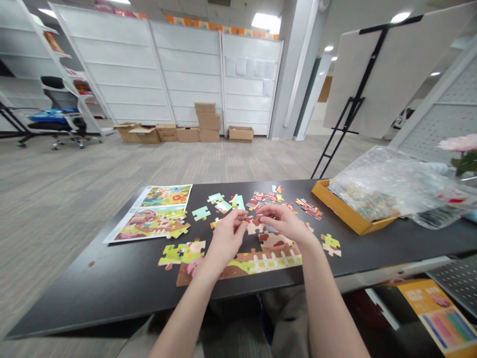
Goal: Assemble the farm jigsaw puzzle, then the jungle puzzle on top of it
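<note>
My left hand (pixel 228 233) and my right hand (pixel 280 222) meet over the middle of a black table (pixel 93 283). Both pinch red and white jigsaw pieces (pixel 254 223) and press them together between the fingertips. Below my hands lies a partly joined strip of puzzle (pixel 261 261) with a white fence and a pink pig. Loose pieces (pixel 223 203) are scattered beyond my hands, some face down and teal. A printed picture sheet (pixel 156 211) lies at the left with a few pieces on it.
A yellow box tray (pixel 345 211) under a crumpled clear plastic bag (pixel 395 186) sits at the right of the table. A black easel with a white board (pixel 357 94) stands behind. Cardboard boxes (pixel 206 124) line the far wall, and an office chair (pixel 59 117) stands far left.
</note>
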### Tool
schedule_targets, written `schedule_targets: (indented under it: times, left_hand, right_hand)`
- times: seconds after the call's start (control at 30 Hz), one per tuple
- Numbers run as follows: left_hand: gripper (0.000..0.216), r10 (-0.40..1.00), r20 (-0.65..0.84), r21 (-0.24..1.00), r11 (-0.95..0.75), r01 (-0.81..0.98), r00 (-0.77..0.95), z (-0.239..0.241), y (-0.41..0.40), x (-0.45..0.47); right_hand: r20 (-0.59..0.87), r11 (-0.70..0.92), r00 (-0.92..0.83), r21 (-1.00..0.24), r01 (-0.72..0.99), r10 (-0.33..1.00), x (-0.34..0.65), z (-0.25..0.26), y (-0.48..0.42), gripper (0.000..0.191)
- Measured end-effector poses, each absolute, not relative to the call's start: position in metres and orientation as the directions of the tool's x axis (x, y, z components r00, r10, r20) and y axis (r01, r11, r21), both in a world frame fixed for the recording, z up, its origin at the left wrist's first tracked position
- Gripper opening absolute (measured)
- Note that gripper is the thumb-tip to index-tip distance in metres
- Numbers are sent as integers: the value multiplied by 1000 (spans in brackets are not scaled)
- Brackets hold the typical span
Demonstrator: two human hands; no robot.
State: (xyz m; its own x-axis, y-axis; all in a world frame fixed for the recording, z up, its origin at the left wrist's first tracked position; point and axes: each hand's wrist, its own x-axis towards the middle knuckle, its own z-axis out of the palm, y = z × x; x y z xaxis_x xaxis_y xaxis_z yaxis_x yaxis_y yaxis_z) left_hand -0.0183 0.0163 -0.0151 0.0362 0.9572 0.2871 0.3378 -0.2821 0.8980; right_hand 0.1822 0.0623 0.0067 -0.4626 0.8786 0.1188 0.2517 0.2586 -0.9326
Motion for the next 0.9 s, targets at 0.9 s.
schedule_targets:
  times: [0.9]
  left_hand:
    - [19,900,217,298,-429,853,377,-13,4,1]
  right_hand:
    - [-2,228,-383,-800,555,924,202,-20,79,33]
